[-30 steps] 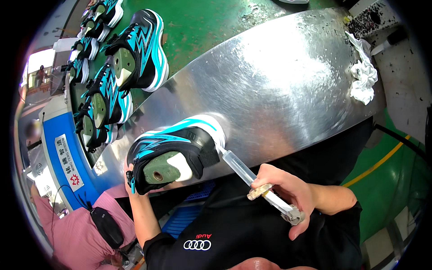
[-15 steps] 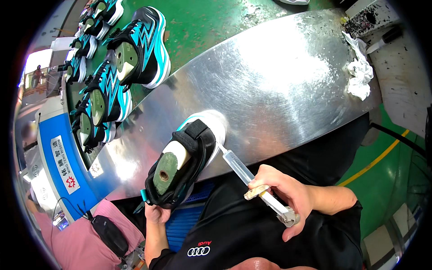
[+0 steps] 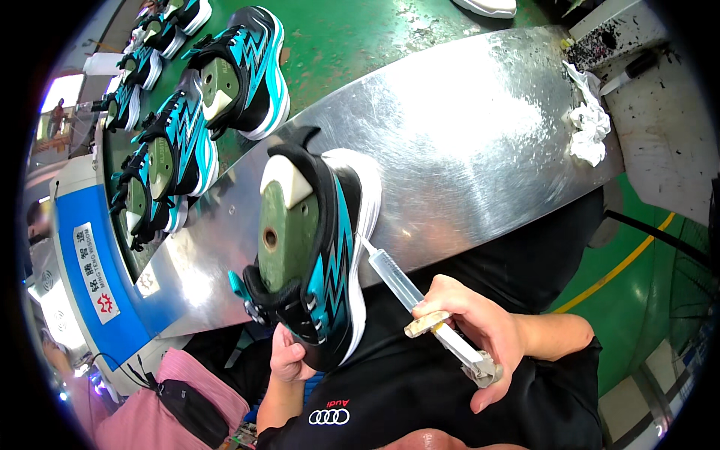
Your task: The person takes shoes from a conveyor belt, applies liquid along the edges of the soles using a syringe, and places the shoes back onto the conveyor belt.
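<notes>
A black and teal sports shoe [image 3: 335, 277] with a white sole is held at its toe by my left hand [image 3: 291, 355], whose fingers close around the front end. A green shoe last [image 3: 291, 225] with a pale heel part fills the shoe's opening. My right hand [image 3: 484, 319] grips a clear syringe [image 3: 396, 277] by its plunger and barrel. Stained wrapping covers the syringe's finger flange and plunger end. The thin tip points at the white sole's side, close to where it meets the upper; whether it touches, I cannot tell.
Beneath the shoe lies a shiny metal board [image 3: 450, 150]. Similar shoes [image 3: 247, 71] on lasts stand on the green surface at the left. Crumpled white tissue [image 3: 589, 124] and a black-handled brush [image 3: 630, 73] lie at the right. A person in pink [image 3: 180, 397] is at lower left.
My left hand has turned the shoe, so its teal side and sole edge now face the syringe. The right hand and syringe have hardly moved.
</notes>
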Motion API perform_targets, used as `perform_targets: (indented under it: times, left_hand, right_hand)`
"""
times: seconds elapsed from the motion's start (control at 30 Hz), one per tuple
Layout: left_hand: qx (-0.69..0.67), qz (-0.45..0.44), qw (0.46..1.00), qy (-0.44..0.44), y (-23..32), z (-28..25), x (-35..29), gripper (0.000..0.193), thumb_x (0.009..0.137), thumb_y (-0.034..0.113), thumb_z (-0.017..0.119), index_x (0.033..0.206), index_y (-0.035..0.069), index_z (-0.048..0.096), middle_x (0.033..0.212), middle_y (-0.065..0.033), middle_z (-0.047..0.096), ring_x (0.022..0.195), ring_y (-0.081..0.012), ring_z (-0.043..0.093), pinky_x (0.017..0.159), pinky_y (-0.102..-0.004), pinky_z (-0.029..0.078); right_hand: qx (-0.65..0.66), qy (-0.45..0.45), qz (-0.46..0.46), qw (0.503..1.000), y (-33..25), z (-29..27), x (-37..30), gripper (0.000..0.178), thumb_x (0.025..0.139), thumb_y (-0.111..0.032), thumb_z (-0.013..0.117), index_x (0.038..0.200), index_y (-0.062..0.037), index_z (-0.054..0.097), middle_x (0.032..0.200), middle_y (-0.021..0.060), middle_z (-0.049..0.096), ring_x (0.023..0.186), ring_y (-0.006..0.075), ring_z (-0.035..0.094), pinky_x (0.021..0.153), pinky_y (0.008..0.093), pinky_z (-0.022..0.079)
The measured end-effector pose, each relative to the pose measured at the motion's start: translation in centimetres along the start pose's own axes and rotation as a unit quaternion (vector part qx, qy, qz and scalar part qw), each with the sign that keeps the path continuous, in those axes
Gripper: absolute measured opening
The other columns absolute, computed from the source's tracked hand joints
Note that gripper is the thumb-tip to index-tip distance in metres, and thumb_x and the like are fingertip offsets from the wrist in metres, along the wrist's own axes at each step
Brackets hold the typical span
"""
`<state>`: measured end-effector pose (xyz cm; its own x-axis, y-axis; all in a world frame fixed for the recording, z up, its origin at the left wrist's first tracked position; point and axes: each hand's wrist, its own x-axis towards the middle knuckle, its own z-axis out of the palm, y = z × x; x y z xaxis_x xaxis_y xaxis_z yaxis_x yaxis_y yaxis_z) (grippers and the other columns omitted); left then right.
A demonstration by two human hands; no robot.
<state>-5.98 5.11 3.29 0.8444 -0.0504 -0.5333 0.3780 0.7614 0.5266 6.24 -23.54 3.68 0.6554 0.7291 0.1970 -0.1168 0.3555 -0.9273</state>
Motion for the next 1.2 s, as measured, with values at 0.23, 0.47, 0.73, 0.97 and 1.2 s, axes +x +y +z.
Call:
perform_targets:
  times: [0.23,0.47,0.73,0.97,1.2]
  left_hand:
    - [-0.064,-0.076,0.993,-0.062,-1.4,2.4,2.0,0.078,0.07,0.0,0.061,0.138,-0.004,0.023,0.133,-0.022,0.042,0.123,-0.0357,0.045,0.103,-0.0491,0.036]
    - [-0.156,-0.156,0.961,-0.166,-3.0,3.6,4.3,0.075,0.069,-0.007,0.056,0.139,0.001,0.027,0.135,-0.0184,0.042,0.126,-0.0335,0.042,0.106,-0.0489,0.03]
    - [-0.159,-0.264,0.921,-0.237,-5.1,6.0,8.2,0.049,0.077,-0.007,0.055,0.125,0.003,0.049,0.126,-0.0149,0.053,0.12,-0.0298,0.047,0.102,-0.0448,0.036]
    - [-0.108,-0.255,0.914,-0.298,-6.3,9.6,11.8,0.038,0.085,0.002,0.057,0.123,0.004,0.052,0.124,-0.0124,0.055,0.12,-0.0277,0.049,0.104,-0.0453,0.036]
    - [-0.143,-0.229,0.927,-0.261,-6.4,11.7,13.1,0.034,0.085,0.001,0.056,0.119,0.004,0.054,0.12,-0.0117,0.057,0.116,-0.0255,0.052,0.105,-0.0425,0.037]
  right_hand:
    - [0.01,-0.017,0.07,0.997,-2.4,-0.1,0.3,0.101,0.054,-0.042,0.083,0.132,0.0006,0.035,0.108,0.0104,0.046,0.084,0.0181,0.045,0.069,0.0273,0.037]
    - [0.054,-0.042,0.156,0.985,-6.9,-0.1,-1.5,0.109,0.052,-0.046,0.086,0.13,0.0101,0.033,0.109,0.0137,0.041,0.093,0.0187,0.047,0.079,0.0264,0.038]
    - [-0.002,0.062,0.124,0.99,-11.1,1.0,-4.6,0.101,0.054,-0.052,0.082,0.126,0.0057,0.041,0.106,0.0145,0.055,0.092,0.02,0.049,0.074,0.0277,0.037]
    - [-0.121,0.073,0.069,0.988,-12.5,0.5,-6.6,0.097,0.058,-0.059,0.077,0.125,0.0021,0.043,0.105,0.0135,0.06,0.087,0.0198,0.054,0.074,0.0284,0.033]
    - [-0.217,0.075,-0.002,0.973,-11.2,-0.2,-6.5,0.094,0.058,-0.06,0.077,0.124,-0.0007,0.044,0.102,0.0107,0.059,0.088,0.0199,0.054,0.075,0.0301,0.032]
